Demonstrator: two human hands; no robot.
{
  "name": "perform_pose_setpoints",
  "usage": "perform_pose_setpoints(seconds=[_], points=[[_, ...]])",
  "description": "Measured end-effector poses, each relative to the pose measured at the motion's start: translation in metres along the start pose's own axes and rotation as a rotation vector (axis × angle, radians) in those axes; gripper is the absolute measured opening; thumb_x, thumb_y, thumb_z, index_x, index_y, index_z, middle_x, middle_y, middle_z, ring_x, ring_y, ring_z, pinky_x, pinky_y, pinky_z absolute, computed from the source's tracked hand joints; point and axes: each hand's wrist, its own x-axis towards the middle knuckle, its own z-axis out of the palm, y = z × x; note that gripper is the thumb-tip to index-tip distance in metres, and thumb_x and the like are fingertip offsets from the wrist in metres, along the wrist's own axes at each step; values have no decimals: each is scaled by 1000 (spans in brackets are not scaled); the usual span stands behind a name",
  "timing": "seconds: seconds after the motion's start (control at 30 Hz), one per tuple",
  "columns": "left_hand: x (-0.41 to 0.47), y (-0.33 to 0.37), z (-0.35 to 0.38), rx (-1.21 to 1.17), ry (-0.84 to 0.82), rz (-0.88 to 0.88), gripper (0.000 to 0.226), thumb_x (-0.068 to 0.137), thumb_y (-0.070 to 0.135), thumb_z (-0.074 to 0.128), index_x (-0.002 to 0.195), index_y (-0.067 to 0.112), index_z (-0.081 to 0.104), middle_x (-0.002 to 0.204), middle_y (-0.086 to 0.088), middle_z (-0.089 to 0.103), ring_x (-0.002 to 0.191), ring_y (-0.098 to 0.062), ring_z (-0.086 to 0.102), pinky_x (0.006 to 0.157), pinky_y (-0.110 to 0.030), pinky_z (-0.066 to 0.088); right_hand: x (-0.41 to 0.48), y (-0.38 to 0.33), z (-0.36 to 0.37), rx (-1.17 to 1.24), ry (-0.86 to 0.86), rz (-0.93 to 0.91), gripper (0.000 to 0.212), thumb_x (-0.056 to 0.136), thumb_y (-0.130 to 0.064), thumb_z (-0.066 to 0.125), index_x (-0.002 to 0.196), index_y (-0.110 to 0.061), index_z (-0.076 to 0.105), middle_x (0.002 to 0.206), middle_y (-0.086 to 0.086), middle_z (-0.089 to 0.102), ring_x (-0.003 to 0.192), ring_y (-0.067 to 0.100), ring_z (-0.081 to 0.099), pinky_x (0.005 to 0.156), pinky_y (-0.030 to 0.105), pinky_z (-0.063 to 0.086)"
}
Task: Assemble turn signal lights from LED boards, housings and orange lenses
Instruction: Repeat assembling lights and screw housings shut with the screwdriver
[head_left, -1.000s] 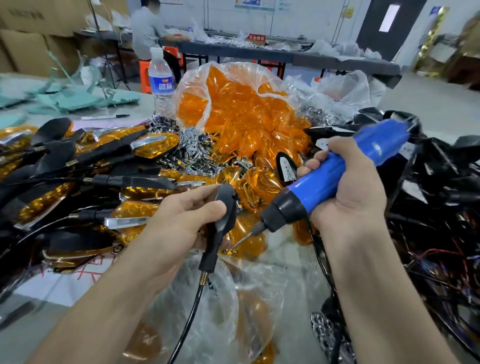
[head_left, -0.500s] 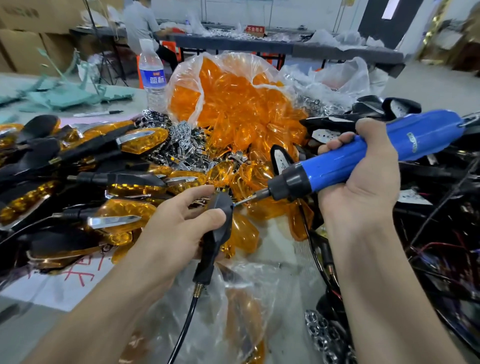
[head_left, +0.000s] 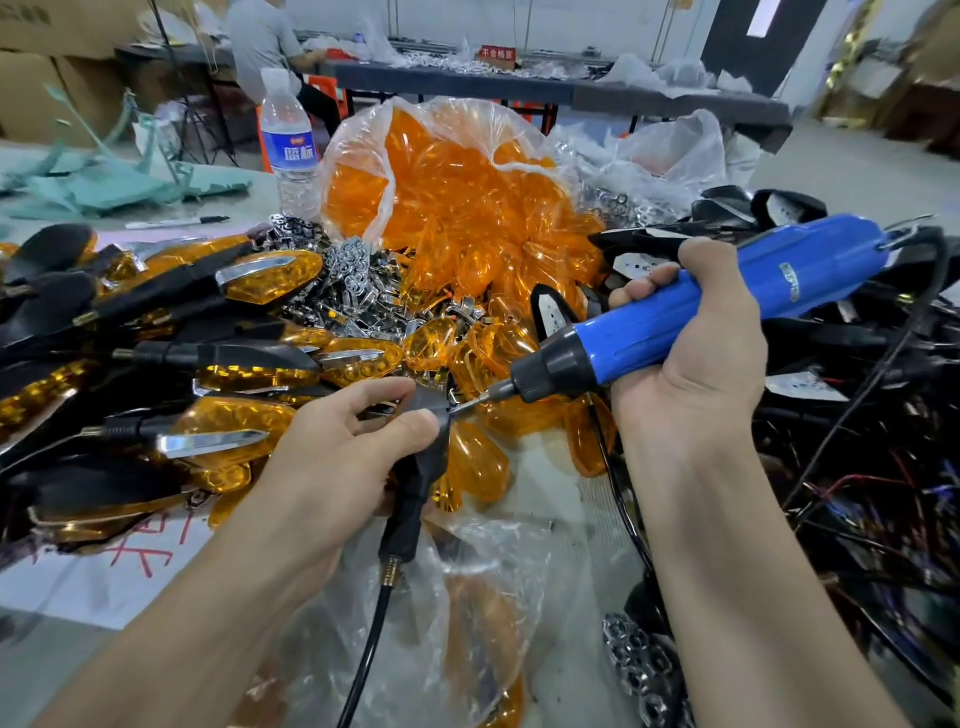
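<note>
My left hand (head_left: 343, 447) grips a black turn signal housing (head_left: 423, 467) upright by its upper part, with its stem and black cable hanging down. My right hand (head_left: 691, 358) holds a blue electric screwdriver (head_left: 691, 306), and its bit tip touches the top of the housing. Behind them a clear bag full of orange lenses (head_left: 462, 208) stands open, with loose lenses (head_left: 475, 462) spilled in front. Finished signal lights (head_left: 249, 364) with orange lenses and chrome trim lie piled at the left.
Black housings with wires (head_left: 857, 415) are heaped at the right. Chrome parts (head_left: 348, 270) lie near a water bottle (head_left: 288, 150). A clear plastic bag (head_left: 457, 623) lies below my hands. A person sits at a far table (head_left: 519, 88).
The screwdriver has swung up and level, and its bit has come onto the top of the housing. My left hand has kept its grip on the housing.
</note>
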Motion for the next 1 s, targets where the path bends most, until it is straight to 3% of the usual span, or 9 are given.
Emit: perform_pose_setpoints(seconds=[0.17, 0.3, 0.37, 0.43, 0.5, 0.67, 0.83, 1.0], points=[[0, -1, 0, 12, 7, 2, 35, 94, 20, 72, 126, 31, 67, 89, 0, 80, 76, -16, 77, 48, -20, 54, -1, 7, 1, 24, -30, 1, 17, 89, -7, 69, 84, -12, 55, 63, 0, 57, 51, 16, 57, 58, 29, 53], [-2, -2, 1, 15, 38, 19, 34, 96, 19, 71, 127, 31, 65, 82, 4, 79, 73, -14, 76, 47, -21, 54, -7, 14, 3, 10, -67, -27, 16, 85, -5, 69, 79, -11, 55, 61, 1, 56, 51, 16, 56, 57, 29, 52], [-4, -5, 3, 62, 68, 55, 34, 96, 22, 72, 126, 36, 65, 82, 6, 79, 74, -14, 77, 55, -33, 61, -10, 16, 3, -9, -125, -69, 14, 77, -5, 67, 77, -10, 54, 59, 2, 55, 51, 17, 56, 57, 30, 52], [-4, -9, 3, 127, 96, 89, 33, 94, 29, 73, 123, 43, 64, 84, 8, 79, 76, -14, 77, 71, -48, 63, -12, 18, 2, -31, -190, -116, 12, 73, -4, 64, 71, -11, 55, 57, 2, 55, 52, 18, 55, 58, 31, 52], [-5, -12, 3, 150, 115, 101, 33, 93, 33, 73, 122, 46, 64, 84, 10, 79, 77, -14, 77, 77, -54, 63, -14, 18, 2, -37, -240, -146, 16, 74, -3, 62, 63, -15, 58, 57, 2, 55, 52, 18, 55, 58, 31, 51], [-3, -11, 3, 166, 164, 104, 34, 95, 30, 73, 125, 45, 66, 83, -5, 76, 71, -19, 76, 64, -45, 63, -16, 26, 2, -29, -268, -144, 11, 77, -2, 60, 79, -8, 52, 59, 5, 55, 53, 21, 55, 58, 32, 51], [-3, -9, 3, 167, 112, 61, 30, 95, 27, 72, 121, 43, 69, 88, -5, 77, 72, -21, 77, 60, -35, 55, -14, 26, -2, 9, -289, -72, 13, 77, -5, 60, 85, -9, 50, 61, 4, 58, 53, 19, 56, 56, 30, 52], [-5, -5, 2, 168, 90, 28, 27, 94, 27, 73, 115, 43, 71, 100, -12, 73, 83, -32, 76, 70, -53, 61, -15, 26, -2, 13, -335, -54, 13, 77, -6, 61, 82, -10, 50, 62, 4, 57, 53, 19, 56, 56, 30, 51]])
